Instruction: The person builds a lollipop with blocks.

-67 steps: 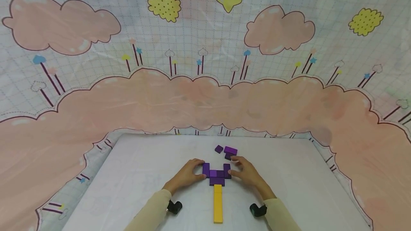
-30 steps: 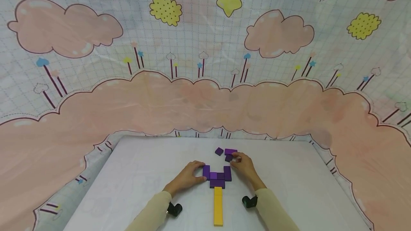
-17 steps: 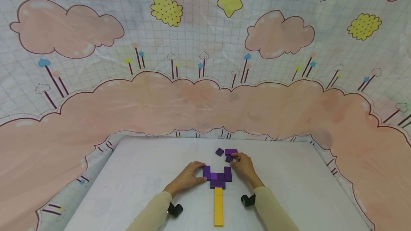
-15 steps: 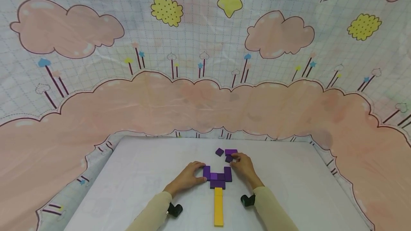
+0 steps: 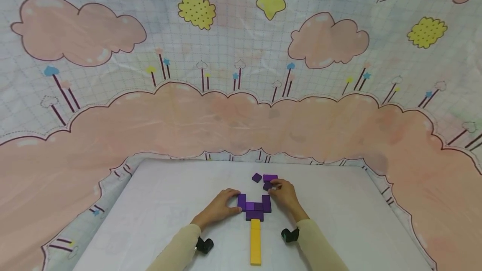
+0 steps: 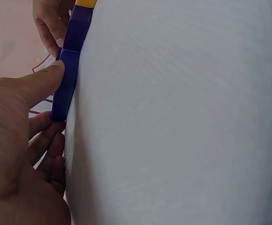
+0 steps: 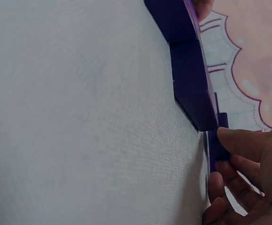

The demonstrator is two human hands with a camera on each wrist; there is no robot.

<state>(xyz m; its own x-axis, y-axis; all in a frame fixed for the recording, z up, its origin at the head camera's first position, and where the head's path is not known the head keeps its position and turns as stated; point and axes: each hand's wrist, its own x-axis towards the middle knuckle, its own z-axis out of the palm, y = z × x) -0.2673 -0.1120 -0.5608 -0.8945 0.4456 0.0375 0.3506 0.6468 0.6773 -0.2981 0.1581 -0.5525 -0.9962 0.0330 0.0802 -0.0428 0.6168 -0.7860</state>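
The right hand pinches a small dark block; at its 8 o'clock the left hand grips the left purple block. A bright purple block crowds it at 1, a loose cube sits at 10, the right purple block at 6. The right thumb, earlier beside that last block, has moved away.

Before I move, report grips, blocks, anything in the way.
Left grip holding leftmost purple block; right grip pinching small dark block. Bright purple block just beyond, possible obstacle.
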